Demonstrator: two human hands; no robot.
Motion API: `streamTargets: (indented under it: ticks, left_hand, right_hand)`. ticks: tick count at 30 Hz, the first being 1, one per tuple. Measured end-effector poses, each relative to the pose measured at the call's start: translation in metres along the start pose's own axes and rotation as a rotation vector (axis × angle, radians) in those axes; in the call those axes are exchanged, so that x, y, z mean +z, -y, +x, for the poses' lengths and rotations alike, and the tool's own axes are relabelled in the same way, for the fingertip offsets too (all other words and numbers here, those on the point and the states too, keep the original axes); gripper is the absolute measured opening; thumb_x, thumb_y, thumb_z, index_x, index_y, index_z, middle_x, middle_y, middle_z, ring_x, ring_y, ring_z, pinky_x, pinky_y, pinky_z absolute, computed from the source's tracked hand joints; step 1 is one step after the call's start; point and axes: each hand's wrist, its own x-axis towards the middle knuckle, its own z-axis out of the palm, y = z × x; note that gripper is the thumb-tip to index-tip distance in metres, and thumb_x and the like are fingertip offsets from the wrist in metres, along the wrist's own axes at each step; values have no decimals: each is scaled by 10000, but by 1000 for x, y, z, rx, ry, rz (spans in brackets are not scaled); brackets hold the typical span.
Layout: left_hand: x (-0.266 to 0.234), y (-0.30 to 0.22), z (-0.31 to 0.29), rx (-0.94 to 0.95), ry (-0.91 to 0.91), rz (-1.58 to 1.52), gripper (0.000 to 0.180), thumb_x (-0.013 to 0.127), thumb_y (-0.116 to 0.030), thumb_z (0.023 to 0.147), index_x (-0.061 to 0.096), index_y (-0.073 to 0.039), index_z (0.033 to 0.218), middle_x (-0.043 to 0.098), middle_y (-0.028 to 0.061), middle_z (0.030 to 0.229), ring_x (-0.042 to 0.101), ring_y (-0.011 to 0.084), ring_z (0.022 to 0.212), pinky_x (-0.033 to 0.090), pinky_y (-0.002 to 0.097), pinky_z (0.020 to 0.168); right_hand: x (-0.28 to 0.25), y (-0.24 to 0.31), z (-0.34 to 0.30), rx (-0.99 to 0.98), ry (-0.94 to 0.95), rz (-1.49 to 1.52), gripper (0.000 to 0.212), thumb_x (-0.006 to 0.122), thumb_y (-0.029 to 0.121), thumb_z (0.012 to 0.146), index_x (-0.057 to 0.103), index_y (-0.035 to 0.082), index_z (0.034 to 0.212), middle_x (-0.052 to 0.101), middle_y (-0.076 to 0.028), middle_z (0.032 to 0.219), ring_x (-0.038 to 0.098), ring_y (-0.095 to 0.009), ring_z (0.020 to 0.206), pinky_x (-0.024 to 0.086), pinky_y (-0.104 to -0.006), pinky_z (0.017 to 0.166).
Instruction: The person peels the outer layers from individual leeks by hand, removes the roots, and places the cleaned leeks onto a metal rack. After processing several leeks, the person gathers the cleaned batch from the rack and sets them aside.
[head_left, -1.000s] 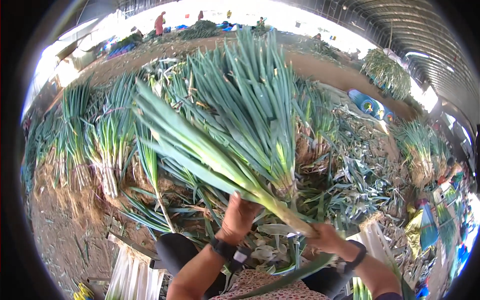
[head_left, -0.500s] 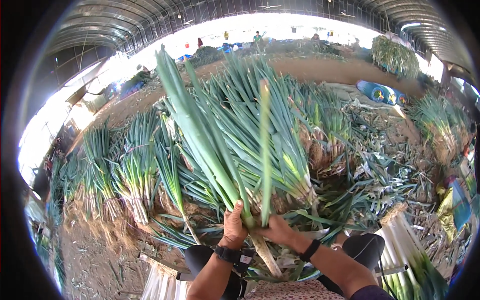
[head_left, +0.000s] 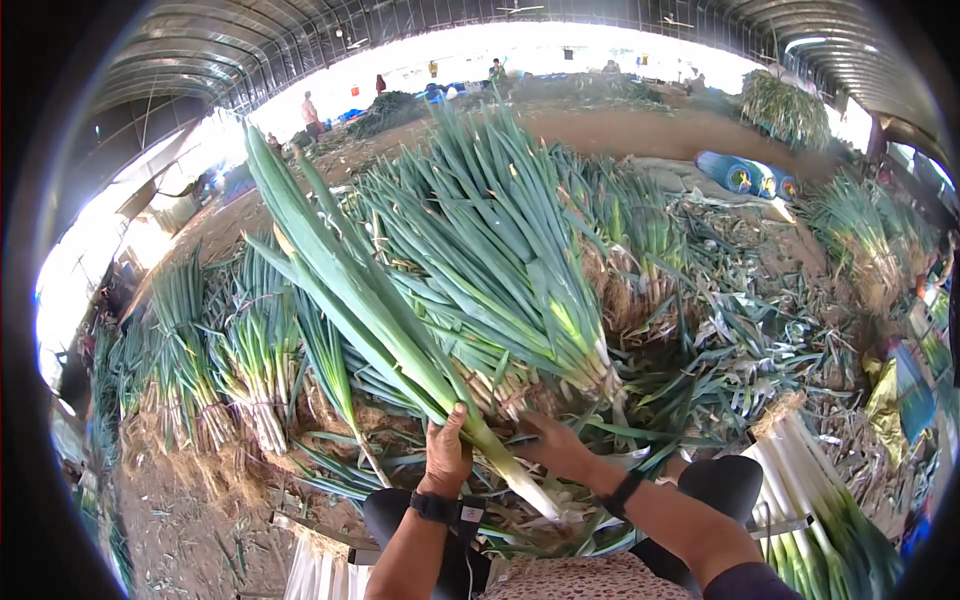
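Note:
A large green onion slants across the middle, its broad green leaves up to the left and its white lower end toward me. My left hand is closed around its stalk, thumb on top. Just right of the pale stem, my right hand reaches in with fingers somewhat apart and slightly blurred. I see nothing held in it. Behind both hands lies a big pile of green onions, and a single thinner green onion lies left of my left hand.
Tied green onion bundles stand at left, roots down. Peeled white stalks rest in a metal-edged rack by my right knee; more peeled stalks are at lower left. Leaf scraps litter the ground at right, near blue rolls.
The onion has swung left with my left hand. A loose leaf strip at my right hand is gone from there, and the lower stem looks whiter. My right hand has moved slightly apart from the stalk.

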Motion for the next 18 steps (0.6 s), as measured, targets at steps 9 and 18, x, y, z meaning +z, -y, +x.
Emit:
streamTargets:
  ticks: [9, 18]
  left_hand:
    - [17, 16, -17, -47, 56, -145, 387, 609, -228, 840, 480, -74, 1171, 570, 41, 1021, 558, 165, 909, 463, 303, 764]
    - [-12, 5, 6, 140, -331, -99, 432, 651, -50, 769, 429, -108, 1135, 517, 46, 905, 513, 164, 738, 466, 320, 603]
  right_hand:
    - [12, 32, 37, 0, 167, -177, 386, 720, 209, 670, 574, -10, 952, 622, -180, 841, 618, -327, 785, 482, -363, 672]
    - [-4, -10, -44, 536, -76, -84, 297, 694, 267, 712, 615, 26, 864, 634, -147, 777, 630, -279, 744, 484, -376, 652]
